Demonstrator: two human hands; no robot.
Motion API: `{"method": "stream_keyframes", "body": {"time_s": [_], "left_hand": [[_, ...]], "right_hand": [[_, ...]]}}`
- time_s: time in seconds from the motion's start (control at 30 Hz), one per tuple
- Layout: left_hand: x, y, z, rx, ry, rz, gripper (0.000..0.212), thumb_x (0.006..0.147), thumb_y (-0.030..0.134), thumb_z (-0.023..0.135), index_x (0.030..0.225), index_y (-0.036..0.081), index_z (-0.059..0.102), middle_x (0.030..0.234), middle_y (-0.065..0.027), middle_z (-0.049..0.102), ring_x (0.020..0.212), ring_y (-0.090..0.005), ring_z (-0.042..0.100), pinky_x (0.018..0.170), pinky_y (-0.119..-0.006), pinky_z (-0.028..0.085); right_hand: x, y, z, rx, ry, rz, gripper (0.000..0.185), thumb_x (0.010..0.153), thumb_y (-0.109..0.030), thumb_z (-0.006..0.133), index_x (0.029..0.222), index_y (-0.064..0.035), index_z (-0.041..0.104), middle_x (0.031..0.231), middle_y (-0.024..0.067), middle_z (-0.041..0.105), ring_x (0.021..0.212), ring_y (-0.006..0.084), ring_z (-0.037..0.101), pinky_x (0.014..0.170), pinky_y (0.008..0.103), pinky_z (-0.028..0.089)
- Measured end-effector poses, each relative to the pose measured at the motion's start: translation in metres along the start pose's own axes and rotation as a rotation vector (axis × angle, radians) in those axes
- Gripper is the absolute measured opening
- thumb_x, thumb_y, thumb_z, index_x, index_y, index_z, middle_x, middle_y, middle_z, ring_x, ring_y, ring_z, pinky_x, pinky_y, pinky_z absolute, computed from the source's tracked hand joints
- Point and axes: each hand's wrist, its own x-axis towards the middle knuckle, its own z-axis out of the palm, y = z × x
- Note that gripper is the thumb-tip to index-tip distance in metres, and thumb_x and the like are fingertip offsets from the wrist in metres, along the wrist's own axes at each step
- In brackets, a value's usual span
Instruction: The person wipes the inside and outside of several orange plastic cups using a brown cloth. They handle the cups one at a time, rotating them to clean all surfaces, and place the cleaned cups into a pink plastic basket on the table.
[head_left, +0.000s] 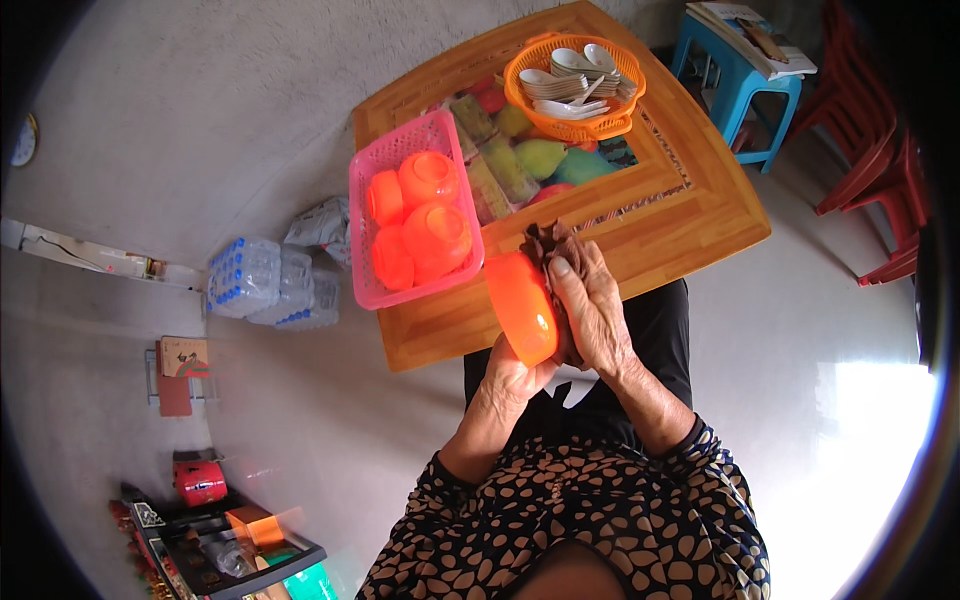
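Note:
My left hand (517, 371) grips an orange bowl (525, 307) from below, tilted on its side near the table's front edge. Against the bowl's outer base, my right hand (592, 307) presses a crumpled brown cloth (559, 251). Left of the bowl, a pink plastic basket (362, 247) rests on the wooden table (675, 232) with several orange bowls (437, 232) lying in it, their bases showing. An orange woven basket (622, 120) at the back of the table contains several white spoons (555, 86).
A blue plastic stool (739, 101) bearing papers and a phone-like object stands behind right, beside red plastic chairs (862, 150). Packs of clear bottles (255, 277) are on the floor at left. Lower left is a black rack (262, 566) with assorted goods.

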Motion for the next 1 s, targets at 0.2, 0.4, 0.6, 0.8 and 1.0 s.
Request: {"method": "stream_keyframes", "body": {"time_s": [0.2,0.4,0.6,0.8,1.0], "left_hand": [[0.007,0.012,-0.013,-0.33,-0.276,-0.127,0.041,0.095,0.034,0.052,0.128,0.009,0.05,0.123,-0.0093,0.056,0.113,-0.0238,0.055,0.1,-0.039,0.045],[0.013,0.007,-0.012,-0.082,-0.194,-0.041,0.045,0.096,0.037,0.049,0.13,0.008,0.047,0.126,-0.0104,0.054,0.113,-0.023,0.055,0.098,-0.036,0.046],[0.0,0.003,0.014,-0.037,-0.257,0.06,0.05,0.095,0.036,0.053,0.137,0.012,0.04,0.135,-0.0073,0.047,0.125,-0.021,0.047,0.105,-0.036,0.041],[0.004,0.005,0.0,-0.043,-0.411,0.004,0.052,0.095,0.032,0.054,0.14,0.014,0.035,0.136,-0.0074,0.046,0.121,-0.0209,0.051,0.093,-0.033,0.051],[0.003,0.016,-0.001,0.744,-0.067,0.27,0.026,0.092,0.021,0.055,0.115,0.009,0.047,0.106,-0.0043,0.055,0.097,-0.0179,0.058,0.074,-0.029,0.051]], "right_hand": [[-0.035,0.011,0.001,-0.236,-0.013,-0.263,0.041,0.084,-0.012,0.064,0.121,0.0043,0.053,0.12,0.0243,0.045,0.105,0.0379,0.053,0.09,0.041,0.047],[-0.045,0.018,0.005,-0.432,0.113,-0.526,0.049,0.073,-0.008,0.073,0.119,-0.0023,0.059,0.116,0.0206,0.045,0.095,0.0358,0.051,0.079,0.0395,0.047],[-0.009,0.0,-0.009,-0.207,-0.025,-0.391,0.038,0.084,-0.012,0.06,0.121,-0.0036,0.058,0.114,0.0188,0.049,0.101,0.0343,0.049,0.09,0.0415,0.042],[0.012,-0.014,-0.013,0.036,-0.14,0.082,0.034,0.09,-0.011,0.054,0.12,0.0034,0.055,0.11,0.0173,0.053,0.103,0.0329,0.053,0.091,0.0368,0.043],[-0.016,-0.019,-0.005,-0.593,-0.06,-0.809,0.044,0.065,-0.021,0.068,0.108,-0.0092,0.066,0.111,0.0083,0.056,0.096,0.0272,0.054,0.076,0.0385,0.047]]}}
